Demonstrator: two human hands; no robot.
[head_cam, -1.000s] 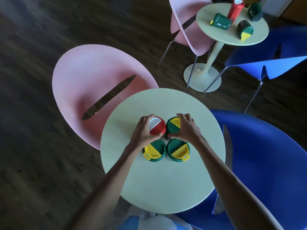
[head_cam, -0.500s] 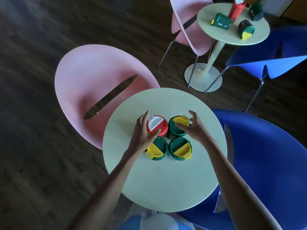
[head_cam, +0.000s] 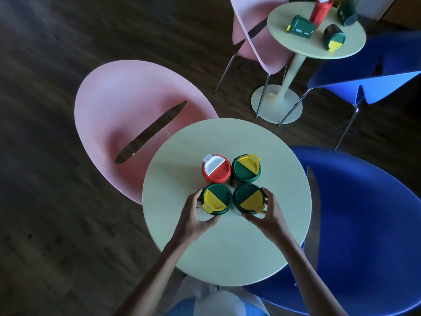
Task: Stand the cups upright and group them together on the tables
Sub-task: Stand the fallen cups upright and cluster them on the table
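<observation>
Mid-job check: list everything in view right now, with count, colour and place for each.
near table: one, pale green, below the camera
red cup: one, red with white flap, upright, back left of the near cluster
green cups: three, green with yellow flaps, upright on the near table: back-right green cup, front-left green cup, front-right green cup
far table: one, pale green, upper right
far green cups: three, lying on their sides on the far table
far red cup: one, red, seemingly upright there
pink chairs: two, left of the near table and beside the far table
blue chairs: two, right of each table
floor: dark wood
left hand: holds the front-left green cup
right hand: holds the front-right green cup
</observation>
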